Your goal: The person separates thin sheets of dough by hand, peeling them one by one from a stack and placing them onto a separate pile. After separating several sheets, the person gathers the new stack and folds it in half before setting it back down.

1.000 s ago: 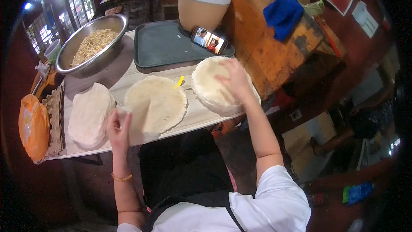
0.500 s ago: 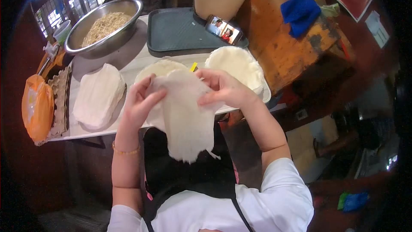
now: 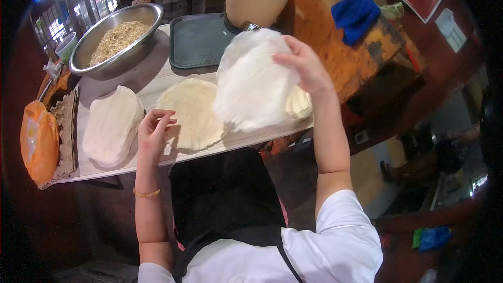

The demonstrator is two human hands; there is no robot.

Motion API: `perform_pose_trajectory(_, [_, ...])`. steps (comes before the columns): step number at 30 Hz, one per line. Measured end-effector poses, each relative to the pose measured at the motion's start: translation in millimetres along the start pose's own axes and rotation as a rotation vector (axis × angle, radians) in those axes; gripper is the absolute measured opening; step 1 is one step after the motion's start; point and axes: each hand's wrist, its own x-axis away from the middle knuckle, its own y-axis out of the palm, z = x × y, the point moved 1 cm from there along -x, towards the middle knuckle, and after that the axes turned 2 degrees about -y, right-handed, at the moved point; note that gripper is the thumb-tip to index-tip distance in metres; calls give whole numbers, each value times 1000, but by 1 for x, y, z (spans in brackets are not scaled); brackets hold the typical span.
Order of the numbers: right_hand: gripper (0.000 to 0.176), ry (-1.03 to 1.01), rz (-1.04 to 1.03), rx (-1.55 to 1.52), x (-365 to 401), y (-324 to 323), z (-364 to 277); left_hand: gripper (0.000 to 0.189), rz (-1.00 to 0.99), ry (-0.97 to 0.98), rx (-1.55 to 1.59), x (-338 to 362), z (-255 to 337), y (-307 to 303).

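A thin white round wrapper sheet (image 3: 254,84) hangs from my right hand (image 3: 306,65), pinched at its upper right edge between thumb and fingers. It is lifted over the right side of the table and largely covers a pale stack of wrappers (image 3: 298,103) behind it. My left hand (image 3: 155,132) is at the left edge of a round, yellowish stack of wrappers (image 3: 193,112), its fingers curled in towards the thumb. Whether a small scrap is in those fingers I cannot make out. To its left lies a thick pile of white wrappers (image 3: 112,124).
A metal bowl of bean sprouts (image 3: 149,21) stands at the back left, beside a dark tray (image 3: 195,42) and a tan jar (image 3: 257,0). An orange bag (image 3: 39,141) and an egg carton (image 3: 65,136) line the left edge. A blue cloth (image 3: 356,18) lies on the wooden table.
The sheet, held between both hands before, has moved up and right in my right hand alone. My left hand has let go of it and moved slightly down and left.
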Motion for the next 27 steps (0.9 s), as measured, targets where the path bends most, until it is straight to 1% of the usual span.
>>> perform_pose_trajectory(1, [40,4,39,23,1,-23,4,14,8,-16,77,0,-4,-3])
perform_pose_trajectory(2, [40,5,37,27,3,-42,11,14,9,-64,27,4,2,-6])
perform_pose_trajectory(4, [42,134,181,141,8,-81,36,15,30,-41,-2,7,-7,-10])
perform_pose_trajectory(5, [42,134,182,145,10,-98,55,15,48,-19,-36,8,-11,-11])
perform_pose_trajectory(7, [40,335,285,405,20,-127,89,16,54,-6,-13,11,-9,-9])
perform_pose_trajectory(8, [40,338,287,406,23,-131,96,16,63,10,3,12,-9,-8])
perform_pose_trajectory(10, [41,278,343,638,28,-136,105,16,65,6,8,11,-11,-8])
perform_pose_trajectory(11, [41,280,345,635,27,-138,110,15,67,5,13,11,-11,-8])
perform_pose_trajectory(13, [40,108,397,918,25,-138,113,15,73,7,16,12,-13,-9])
perform_pose_trajectory(14, [40,108,399,916,25,-137,115,14,84,13,23,13,-13,-9])
perform_pose_trajectory(16, [40,65,460,1113,24,-129,110,14,90,11,17,14,-10,-9])
perform_pose_trajectory(17, [40,64,456,1112,24,-124,108,14,98,7,13,15,-8,-9])
perform_pose_trajectory(19, [39,27,532,1145,25,-119,104,14,104,-2,19,17,-5,-8])
perform_pose_trajectory(23, [39,26,528,1190,25,-115,101,14,107,8,13,18,-5,-7])
perform_pose_trajectory(25, [38,107,562,1164,23,-106,96,14,110,11,18,18,-5,-7])
perform_pose_trajectory(26, [38,112,544,1160,24,-99,95,14,115,14,21,18,-6,-8])
perform_pose_trajectory(27, [36,-137,584,1415,25,-82,89,14,136,3,15,20,-3,-8])
